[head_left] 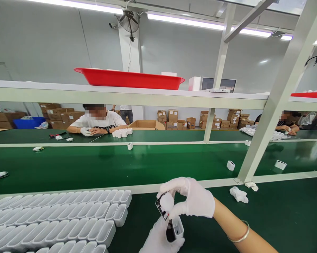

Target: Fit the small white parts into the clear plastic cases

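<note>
My left hand (158,239), in a white glove, is closed around a white plastic housing (178,227) with its open end up and something dark inside. Just above it, my gloved right hand (191,198) pinches a small circuit board (161,208) with a round white part on it. The board is tilted and its lower corner is close to the housing's mouth; whether they touch I cannot tell. Left of my hands stand rows of white open housings (105,232) on the dark green table.
A green conveyor belt (160,163) runs across, carrying white housings (230,165) and a board piece (0,175). A slanted white post (269,105) rises at right. Crumpled white gloves or cloth (239,195) lie near it. A red tray (132,79) sits on the shelf. Co-workers sit opposite.
</note>
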Action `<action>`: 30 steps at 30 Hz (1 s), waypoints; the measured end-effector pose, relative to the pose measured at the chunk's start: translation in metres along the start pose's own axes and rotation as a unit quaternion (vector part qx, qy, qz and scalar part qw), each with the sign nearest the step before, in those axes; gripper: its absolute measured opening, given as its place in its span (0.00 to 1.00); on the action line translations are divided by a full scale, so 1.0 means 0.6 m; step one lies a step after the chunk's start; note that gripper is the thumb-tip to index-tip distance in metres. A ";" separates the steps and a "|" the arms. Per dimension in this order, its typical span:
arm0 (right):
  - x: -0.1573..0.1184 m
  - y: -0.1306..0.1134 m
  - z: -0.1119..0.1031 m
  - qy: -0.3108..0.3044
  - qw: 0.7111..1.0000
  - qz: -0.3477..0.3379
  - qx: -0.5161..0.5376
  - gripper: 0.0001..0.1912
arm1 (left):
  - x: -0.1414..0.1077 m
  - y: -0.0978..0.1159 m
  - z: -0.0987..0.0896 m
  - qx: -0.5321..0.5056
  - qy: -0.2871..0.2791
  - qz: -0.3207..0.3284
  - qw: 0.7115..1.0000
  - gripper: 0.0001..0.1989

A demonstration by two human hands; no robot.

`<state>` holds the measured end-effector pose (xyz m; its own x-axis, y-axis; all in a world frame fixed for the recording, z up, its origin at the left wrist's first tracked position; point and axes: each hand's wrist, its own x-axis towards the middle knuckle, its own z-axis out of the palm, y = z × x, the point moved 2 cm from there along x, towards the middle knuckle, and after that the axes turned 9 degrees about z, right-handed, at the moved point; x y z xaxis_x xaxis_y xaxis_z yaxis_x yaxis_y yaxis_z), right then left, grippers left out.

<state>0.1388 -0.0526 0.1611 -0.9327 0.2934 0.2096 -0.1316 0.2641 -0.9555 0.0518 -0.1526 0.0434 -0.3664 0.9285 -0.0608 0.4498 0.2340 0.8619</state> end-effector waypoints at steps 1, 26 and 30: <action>-0.001 0.000 0.001 -0.001 1.000 0.002 0.006 0.30 | 0.001 -0.002 0.001 0.003 -0.003 0.000 1.000 0.25; -0.015 -0.016 0.041 -0.015 0.987 0.133 0.089 0.43 | -0.033 0.040 -0.128 -0.090 0.182 0.206 0.957 0.23; -0.015 -0.009 0.048 -0.033 0.991 0.110 0.066 0.46 | -0.041 0.065 -0.130 -0.086 0.200 0.256 0.942 0.16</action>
<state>0.1385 -0.0833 0.1584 -0.9632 0.2682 -0.0176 0.0396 0.0771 -0.9962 0.0147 -0.1886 0.1177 -0.4302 0.7165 0.5492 0.5254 -0.2960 0.7977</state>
